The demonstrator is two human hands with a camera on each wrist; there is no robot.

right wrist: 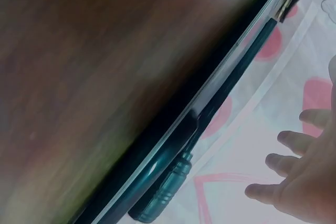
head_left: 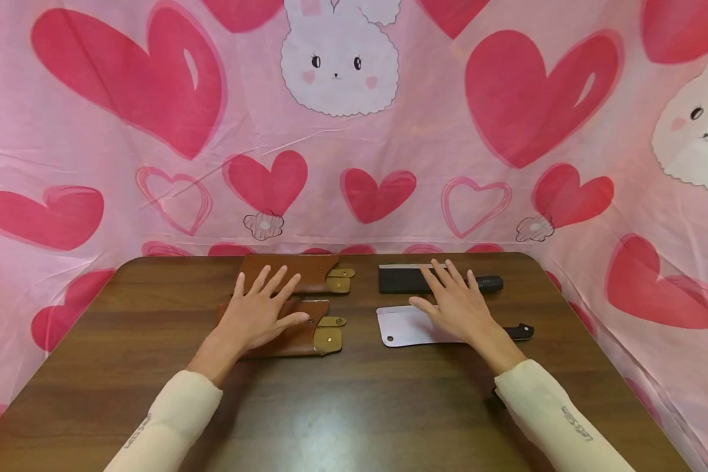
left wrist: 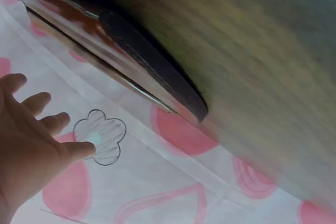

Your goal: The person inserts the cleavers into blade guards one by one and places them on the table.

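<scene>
The left hand (head_left: 254, 321), fingers spread and holding nothing, was up above the near brown cover (head_left: 297, 341) and the far brown cover (head_left: 307, 267). Both lay long from side to side, straps on the right. Next, the silver chopper (head_left: 410, 326) and black chopper (head_left: 400, 282) lay the same way, handles pointing right. The right hand (head_left: 461, 313), spread and holding nothing, was above them, nearest.

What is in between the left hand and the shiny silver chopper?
Between the left hand and the silver cleaver, the head view shows the tan flaps of the nearer brown sheath, then a strip of wooden table.
</scene>
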